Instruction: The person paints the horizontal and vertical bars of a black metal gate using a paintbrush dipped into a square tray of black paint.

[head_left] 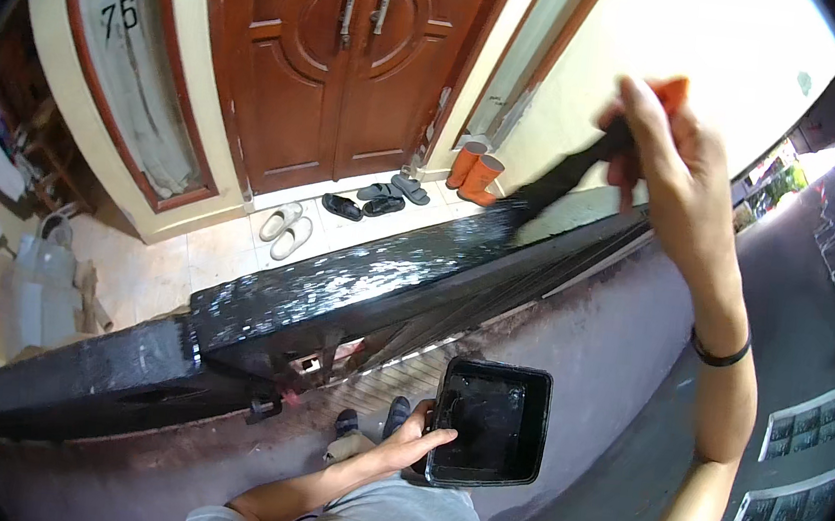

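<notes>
Right hand clenches its fingers around a dark brush, glossy black ledge beneath them; left hand fingers grip a black bucket.

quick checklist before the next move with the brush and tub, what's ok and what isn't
1. Left hand gripping the black tub at its side: ok.
2. Tub open side up: ok.
3. Amount left in the tub: cannot tell, the inside is all dark.
4. Right hand holding the brush: ok.
5. Ledge dark along its whole top: not ok, it looks paler grey-green toward the right end.
6. Pale shoes and orange boots off the ledge: ok, they stand on the tiles beyond it.
</notes>
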A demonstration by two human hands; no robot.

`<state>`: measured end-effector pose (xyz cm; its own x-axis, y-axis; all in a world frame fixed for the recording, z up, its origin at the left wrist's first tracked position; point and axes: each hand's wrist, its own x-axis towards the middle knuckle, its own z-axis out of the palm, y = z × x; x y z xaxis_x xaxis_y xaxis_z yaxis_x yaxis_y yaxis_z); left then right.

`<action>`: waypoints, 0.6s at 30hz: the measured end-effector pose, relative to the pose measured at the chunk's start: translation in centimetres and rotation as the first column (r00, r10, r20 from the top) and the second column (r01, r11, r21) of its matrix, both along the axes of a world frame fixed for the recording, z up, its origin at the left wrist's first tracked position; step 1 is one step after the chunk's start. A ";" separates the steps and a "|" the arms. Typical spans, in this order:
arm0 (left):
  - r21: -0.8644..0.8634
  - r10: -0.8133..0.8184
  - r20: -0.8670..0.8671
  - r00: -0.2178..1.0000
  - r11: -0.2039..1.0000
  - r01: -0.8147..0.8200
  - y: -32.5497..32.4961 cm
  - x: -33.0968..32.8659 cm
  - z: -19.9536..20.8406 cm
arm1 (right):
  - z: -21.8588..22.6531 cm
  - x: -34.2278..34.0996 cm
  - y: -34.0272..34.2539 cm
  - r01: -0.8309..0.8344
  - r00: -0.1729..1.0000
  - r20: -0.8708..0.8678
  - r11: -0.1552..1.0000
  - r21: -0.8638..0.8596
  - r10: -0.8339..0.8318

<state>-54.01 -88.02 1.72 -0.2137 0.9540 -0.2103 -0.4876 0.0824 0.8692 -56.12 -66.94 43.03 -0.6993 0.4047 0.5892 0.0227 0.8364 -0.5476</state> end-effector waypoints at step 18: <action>0.069 0.065 0.064 0.996 0.995 -0.069 -2.5 0.2 1.1 | 0.4 -5.8 -12.7 -0.304 0.952 -0.052 0.948 -0.094 0.300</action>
<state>-53.82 -90.52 2.77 -0.2663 0.9510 -0.1572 -0.5427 -0.0131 0.8398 -61.91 -79.68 43.42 -0.7766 0.2359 0.5842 -0.2443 0.7420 -0.6243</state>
